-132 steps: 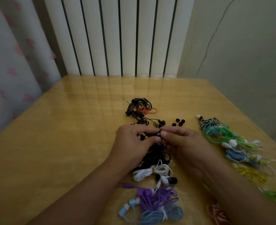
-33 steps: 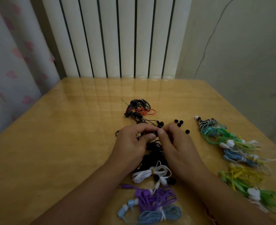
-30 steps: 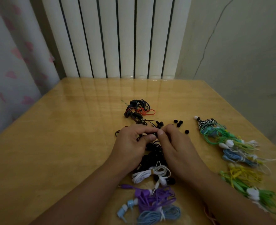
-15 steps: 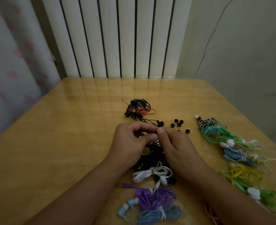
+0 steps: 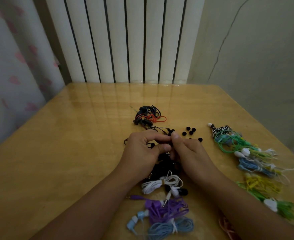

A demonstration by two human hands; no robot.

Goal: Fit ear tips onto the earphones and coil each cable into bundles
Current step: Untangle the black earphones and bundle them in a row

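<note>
Both hands meet over the worktop (image 5: pixel 73 161) — left hand (image 5: pixel 142 153) and right hand (image 5: pixel 189 155) pinching a black earphone (image 5: pixel 170 131) between fingertips, above the black cable tangle (image 5: pixel 163 165); loose ear tips (image 5: pixel 191 131) just beside.

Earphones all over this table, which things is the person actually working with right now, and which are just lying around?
In use:
left hand and right hand, pinching a small black earphone piece
loose black ear tips
black earphone cables under the hands

Lying about:
white bundle
purple bundle
blue bundle
green, yellow and blue earphones
black-and-red bundle
</note>
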